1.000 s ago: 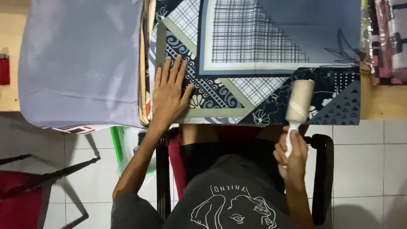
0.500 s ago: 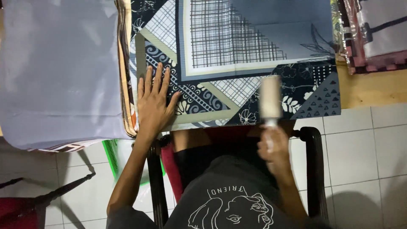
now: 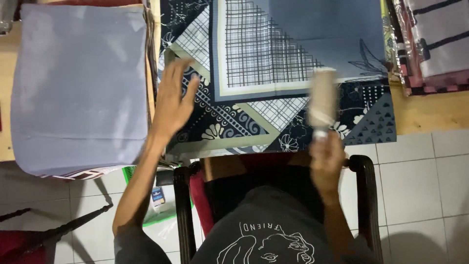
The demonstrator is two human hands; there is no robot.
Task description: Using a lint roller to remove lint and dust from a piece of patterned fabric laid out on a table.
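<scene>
**Lint roller over a patterned cloth, and where this could snag**

So the person sits in a dark armchair [image 3: 364,195] at a wooden table [image 3: 430,112], looking straight down. A folded navy cloth with grid, floral and triangle prints [image 3: 273,68] lies flat in front of them, its near edge hanging just off the table edge. The right hand [image 3: 326,159] is closed around the handle of a pale lint roller [image 3: 322,98], and the roller's drum sits over the cloth's lower right part. It's blurred, so I can't tell if it's actually touching the fabric. The left hand [image 3: 171,105] is open, fingers spread, holding nothing, hovering at or on the cloth's left edge, also blurred.

To the left is a stack of plain grey-blue folded fabric [image 3: 80,88], just beside the patterned one. Wrapped striped cloths [image 3: 430,44] sit at the far right.

My guess at the risk: if that left palm isn't pressing down, the sticky drum could lift or bunch the top layer and drag the fold out of line, maybe pulling the overhanging edge off the table.
</scene>
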